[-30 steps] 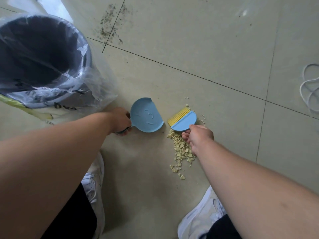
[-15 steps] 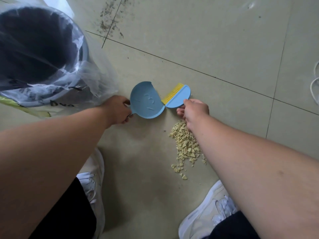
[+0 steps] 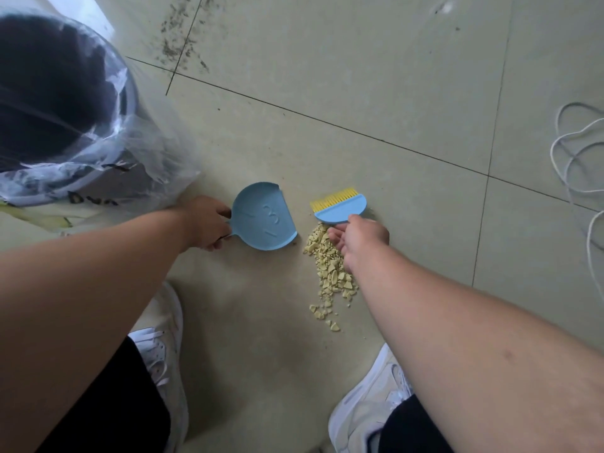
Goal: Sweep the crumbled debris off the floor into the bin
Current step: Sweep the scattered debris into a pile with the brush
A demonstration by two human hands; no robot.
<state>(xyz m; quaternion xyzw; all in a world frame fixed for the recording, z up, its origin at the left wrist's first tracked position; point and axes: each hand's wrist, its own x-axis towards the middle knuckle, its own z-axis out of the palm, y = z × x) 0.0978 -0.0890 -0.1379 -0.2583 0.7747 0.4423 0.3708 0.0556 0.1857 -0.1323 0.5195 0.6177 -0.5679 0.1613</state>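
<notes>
A pile of pale yellow crumbled debris (image 3: 330, 274) lies on the tiled floor between my feet. My left hand (image 3: 204, 222) grips the handle of a small blue dustpan (image 3: 264, 220), which sits on the floor just left of the pile's far end, its straight edge facing the crumbs. My right hand (image 3: 359, 238) holds a small blue brush (image 3: 340, 207) with yellow bristles at the pile's far end, a short gap from the dustpan. The bin (image 3: 130, 103), dark inside and lined with a clear plastic bag, stands at the far left.
My two white shoes (image 3: 163, 348) (image 3: 369, 403) flank the space below the pile. A white cord (image 3: 575, 158) loops on the floor at the right edge. Dark specks (image 3: 183, 37) dot the tile seam at the top.
The brush has swung away from the dustpan's edge to the right, opening a gap between them. The dustpan has stayed in my left hand beside the pile.
</notes>
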